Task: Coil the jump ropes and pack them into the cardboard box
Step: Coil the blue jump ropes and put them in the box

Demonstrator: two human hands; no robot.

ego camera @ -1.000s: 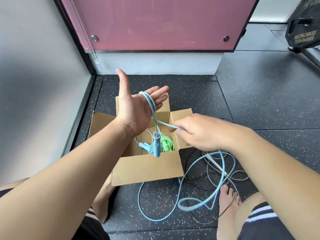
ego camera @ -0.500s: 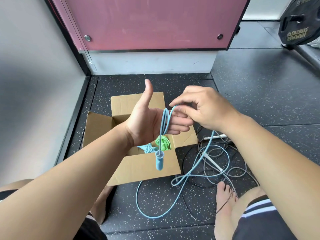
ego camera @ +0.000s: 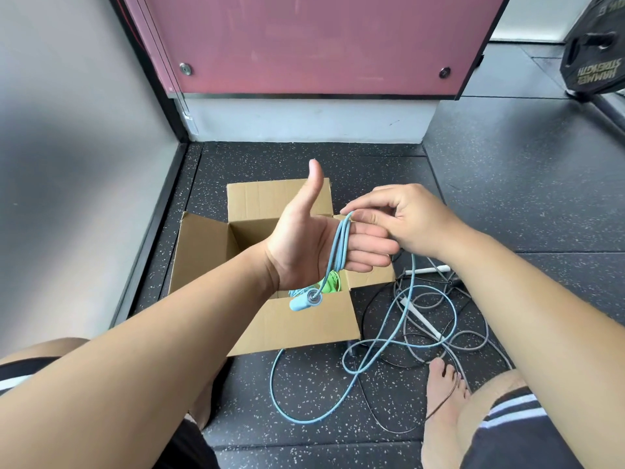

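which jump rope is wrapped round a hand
The light blue rope, looped over the left hand. The green rope is in the cardboard box; the grey rope lies on the floor.

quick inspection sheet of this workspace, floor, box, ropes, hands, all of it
surface: dark speckled floor; box and loose ropes lie on it
job's things: cardboard box open, green rope inside; blue jump rope looped round the left fingers, its handle hanging over the box, the rest loose on the floor
clutter: nothing seen
grippers: left hand flat, thumb up, carrying the loops; right hand pinches the rope at the top of the loops
cables: grey and black ropes tangled right of the box, white handle among them
surroundings: pink panel, weight plate, bare foot by the ropes
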